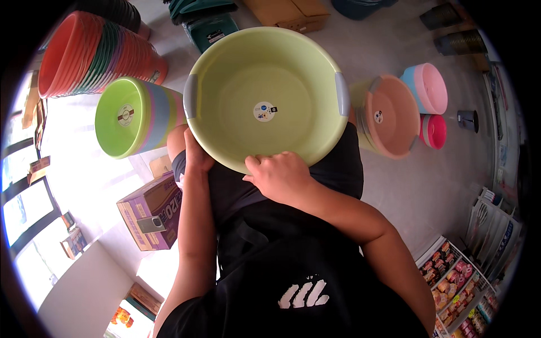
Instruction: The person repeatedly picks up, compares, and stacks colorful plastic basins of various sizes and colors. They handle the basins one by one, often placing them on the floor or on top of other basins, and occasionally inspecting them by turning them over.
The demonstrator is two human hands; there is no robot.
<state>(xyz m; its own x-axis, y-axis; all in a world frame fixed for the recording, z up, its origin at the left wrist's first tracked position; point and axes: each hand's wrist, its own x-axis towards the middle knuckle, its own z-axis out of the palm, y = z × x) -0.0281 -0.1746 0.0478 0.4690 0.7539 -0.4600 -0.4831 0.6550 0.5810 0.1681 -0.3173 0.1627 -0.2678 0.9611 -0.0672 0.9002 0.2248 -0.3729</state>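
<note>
A large yellow-green plastic basin (265,73) with grey side grips rests over my lap, its open top facing me. A round sticker (263,111) sits on its inner bottom. My right hand (280,176) is closed over the near rim, fingers curled inside and thumb pressed at the edge. My left hand (197,153) reaches under the basin's lower left side; its fingers are hidden behind the wall. Left of the basin stands a stack of round bins, light green (121,121) at the front. To the right is a pinkish-orange basin (393,115) with grey grips.
Nested red and green buckets (70,53) lie at the upper left. A purple carton (147,211) with a phone (151,224) on it stands by my left leg. Pink bins (432,88) are at the right, a packaged-goods rack (451,281) lower right, a cardboard box (287,14) ahead.
</note>
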